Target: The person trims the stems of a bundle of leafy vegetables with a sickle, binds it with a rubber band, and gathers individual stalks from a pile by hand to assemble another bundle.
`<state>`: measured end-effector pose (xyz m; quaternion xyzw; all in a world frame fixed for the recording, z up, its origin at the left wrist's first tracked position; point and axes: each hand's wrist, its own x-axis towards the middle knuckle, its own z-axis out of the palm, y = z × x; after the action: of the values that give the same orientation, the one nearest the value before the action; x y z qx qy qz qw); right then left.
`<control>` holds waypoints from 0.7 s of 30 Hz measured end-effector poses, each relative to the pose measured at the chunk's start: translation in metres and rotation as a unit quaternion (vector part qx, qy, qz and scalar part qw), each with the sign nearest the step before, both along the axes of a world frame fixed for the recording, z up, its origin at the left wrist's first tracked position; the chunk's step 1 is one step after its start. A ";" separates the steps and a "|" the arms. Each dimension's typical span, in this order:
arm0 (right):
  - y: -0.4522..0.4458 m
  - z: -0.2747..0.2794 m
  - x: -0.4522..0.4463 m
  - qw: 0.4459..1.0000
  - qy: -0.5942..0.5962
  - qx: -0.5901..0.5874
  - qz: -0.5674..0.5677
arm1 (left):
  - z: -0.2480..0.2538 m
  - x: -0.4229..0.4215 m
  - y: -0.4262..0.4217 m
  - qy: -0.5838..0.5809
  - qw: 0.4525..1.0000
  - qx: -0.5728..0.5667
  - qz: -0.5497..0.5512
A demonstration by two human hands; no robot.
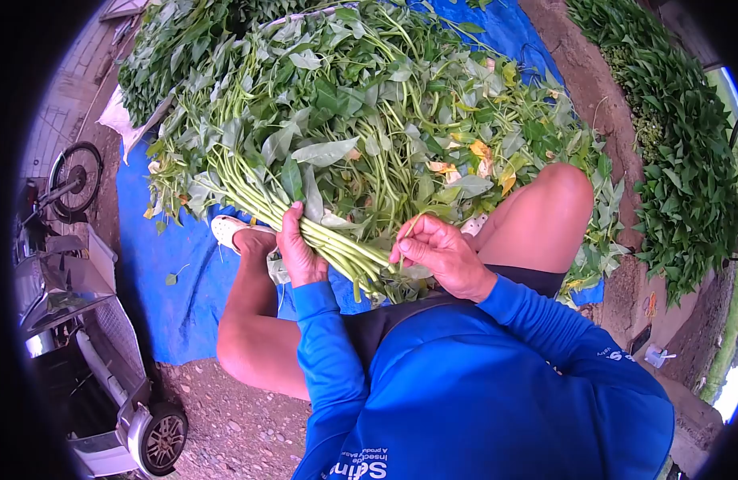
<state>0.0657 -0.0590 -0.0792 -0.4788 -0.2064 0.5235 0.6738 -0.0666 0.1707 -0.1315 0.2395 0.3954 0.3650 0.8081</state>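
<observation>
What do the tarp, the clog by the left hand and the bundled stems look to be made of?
Tarp: likely woven plastic, low sheen; smooth blue with soft creases.
Clog: probably molded foam or rubber, matte; pale, thick-walled, with small holes.
Stems in the left hand: fresh plant matter, smooth, slightly glossy; green, leaves attached.

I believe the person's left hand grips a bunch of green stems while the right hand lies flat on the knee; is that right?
Not quite: the head view shows the right hand raised beside the bunch of green stems, pinching a thin green strand. The left hand does grip that bunch.
</observation>
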 end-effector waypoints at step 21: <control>0.205 -0.198 0.264 0.867 -0.249 -0.306 -0.303 | 0.031 0.017 0.002 0.236 0.950 0.139 -0.146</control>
<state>0.3295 0.1459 -0.2775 -0.8148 -0.0416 0.1936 0.5449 -0.0496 0.1725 -0.1007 0.4840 0.4812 0.2269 0.6948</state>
